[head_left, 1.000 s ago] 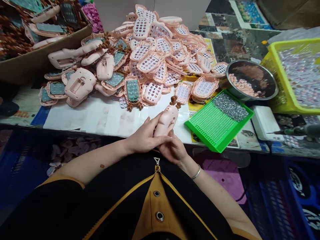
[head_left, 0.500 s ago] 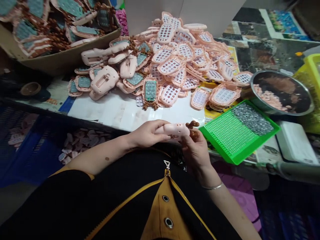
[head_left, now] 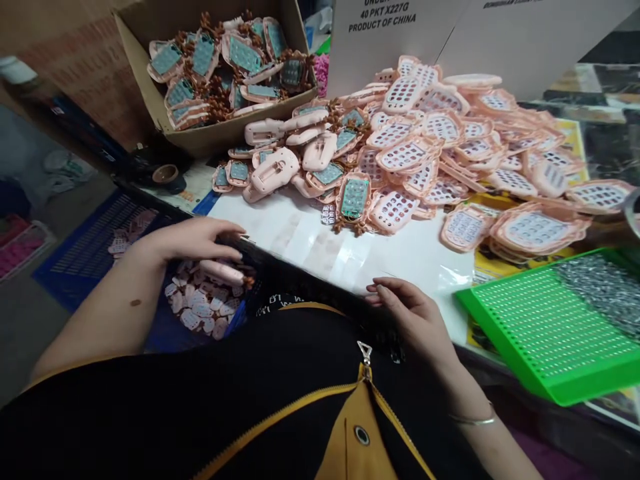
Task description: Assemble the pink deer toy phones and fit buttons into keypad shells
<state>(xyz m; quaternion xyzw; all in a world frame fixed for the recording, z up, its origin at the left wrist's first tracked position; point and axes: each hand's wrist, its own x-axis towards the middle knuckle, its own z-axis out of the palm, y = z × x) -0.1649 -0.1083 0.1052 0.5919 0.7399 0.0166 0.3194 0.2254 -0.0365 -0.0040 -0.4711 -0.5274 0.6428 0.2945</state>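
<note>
My left hand (head_left: 197,241) is over the blue crate at the table's front edge, its fingers apart and stretched out. Just below its fingertips is a pale pink toy phone shell (head_left: 223,272) with brown antler-shaped parts; whether it still touches a finger I cannot tell. My right hand (head_left: 413,313) hovers by the table edge, fingers loosely extended and holding nothing. Closest ahead on the table lie a shell with a green circuit board (head_left: 355,197) and a white keypad piece (head_left: 328,214).
Pink keypad shells (head_left: 415,157) are heaped at the back. A cardboard box (head_left: 165,137) holds shells with boards. The green perforated tray (head_left: 530,327) at right contains small metal screws (head_left: 605,287). Several assembled shells lie in the blue crate (head_left: 90,250). A small brown cup (head_left: 169,177) stands at left.
Both hands held the toy phone shell in front of my body. Now it is over the crate at left under my opened left hand, and my right hand has let go. The view turned left.
</note>
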